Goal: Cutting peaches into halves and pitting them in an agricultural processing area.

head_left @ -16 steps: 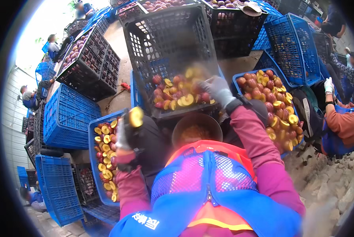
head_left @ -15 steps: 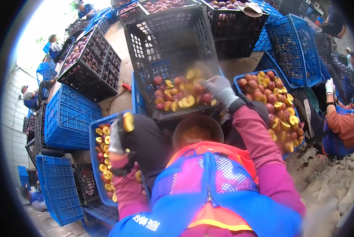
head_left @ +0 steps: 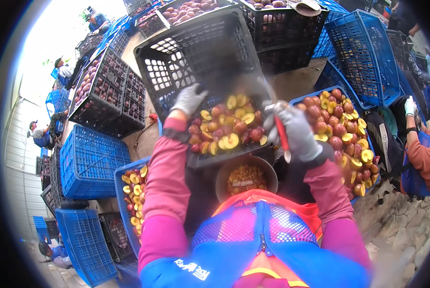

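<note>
My left hand (head_left: 190, 101), in a pale grey glove, reaches over the left side of a tilted black crate (head_left: 150, 53). Its fingers are apart and nothing shows in them. Lying at the crate's near end are whole reddish plums and cut halves with yellow flesh (head_left: 230, 140). At the crate's right side, my gloved right hand (head_left: 295, 132) is closed around a red-handled knife (head_left: 283, 134); its blade is blurred. Below the crate, between my legs, a round bowl (head_left: 218, 182) contains small yellow-brown pieces.
A blue crate of plums and halves (head_left: 375, 185) stands on my right, another (head_left: 120, 192) on my left. Black crates of plums (head_left: 100, 96) and stacked blue crates (head_left: 92, 163) surround me. A co-worker (head_left: 421, 158) sits at the right. Rubble (head_left: 411, 225) covers the ground there.
My left hand has moved from above the left blue crate, where a yellow plum half was near it, up to the black crate. My right hand has shifted right and nearer.
</note>
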The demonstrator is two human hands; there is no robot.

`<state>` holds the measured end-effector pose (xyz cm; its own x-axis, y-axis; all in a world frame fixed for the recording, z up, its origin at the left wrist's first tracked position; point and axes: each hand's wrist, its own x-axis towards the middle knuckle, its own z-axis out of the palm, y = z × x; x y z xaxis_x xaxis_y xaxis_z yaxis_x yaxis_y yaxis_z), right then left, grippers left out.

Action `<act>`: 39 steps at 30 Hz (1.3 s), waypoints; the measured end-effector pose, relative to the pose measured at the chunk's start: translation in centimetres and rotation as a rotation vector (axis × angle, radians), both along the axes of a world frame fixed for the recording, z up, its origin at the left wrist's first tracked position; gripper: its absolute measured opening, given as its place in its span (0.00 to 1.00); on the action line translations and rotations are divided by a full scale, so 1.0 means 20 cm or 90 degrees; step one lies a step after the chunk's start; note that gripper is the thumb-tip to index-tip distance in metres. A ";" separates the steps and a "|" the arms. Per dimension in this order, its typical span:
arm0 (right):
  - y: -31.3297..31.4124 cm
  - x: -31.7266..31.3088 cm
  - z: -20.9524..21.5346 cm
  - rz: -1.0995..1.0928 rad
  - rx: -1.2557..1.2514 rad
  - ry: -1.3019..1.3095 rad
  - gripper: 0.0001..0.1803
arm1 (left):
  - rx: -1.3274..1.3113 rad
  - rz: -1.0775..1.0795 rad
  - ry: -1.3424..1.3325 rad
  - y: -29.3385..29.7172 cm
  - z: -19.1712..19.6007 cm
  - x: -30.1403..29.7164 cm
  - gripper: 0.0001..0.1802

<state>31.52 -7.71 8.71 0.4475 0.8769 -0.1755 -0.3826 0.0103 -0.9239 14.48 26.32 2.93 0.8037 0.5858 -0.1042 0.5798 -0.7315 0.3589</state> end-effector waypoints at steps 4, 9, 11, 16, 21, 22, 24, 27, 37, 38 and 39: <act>0.06 -0.02 -0.20 0.039 -0.118 -0.036 0.20 | -0.033 -0.009 0.239 0.25 -0.64 0.48 0.35; 0.12 -0.02 -0.27 0.080 -0.184 -0.026 0.21 | -0.067 0.051 0.192 0.44 -1.29 0.56 0.39; 0.13 -0.01 -0.28 0.083 -0.186 -0.050 0.21 | -0.135 0.037 0.200 0.60 -1.37 0.50 0.43; 0.17 0.02 -0.33 0.030 -0.189 -0.105 0.21 | -0.258 0.107 0.146 0.56 -1.38 0.58 0.55; 0.18 -0.03 -0.30 0.030 -0.178 -0.099 0.23 | -0.369 0.136 -0.081 0.66 -1.33 0.38 0.48; 0.17 -0.03 -0.31 0.010 -0.186 -0.101 0.23 | -0.490 0.164 -0.146 0.55 -1.18 0.44 0.42; 0.15 -0.03 -0.31 -0.029 -0.190 -0.110 0.23 | -0.728 0.248 -0.282 0.33 -0.81 0.50 0.29; 0.13 -0.05 -0.33 -0.073 -0.119 -0.147 0.24 | -1.030 0.180 -0.541 0.10 -0.39 0.31 0.25; -0.07 -0.47 -0.01 0.001 0.047 -0.182 0.26 | -1.304 0.112 -0.698 -0.94 -0.02 -0.42 0.32; -0.09 -0.51 -0.02 -0.009 0.066 -0.190 0.26 | -1.312 0.122 -0.708 -1.02 -0.03 -0.45 0.32; -0.10 -0.56 -0.05 -0.016 0.085 -0.199 0.26 | -1.318 0.133 -0.719 -1.08 -0.03 -0.48 0.31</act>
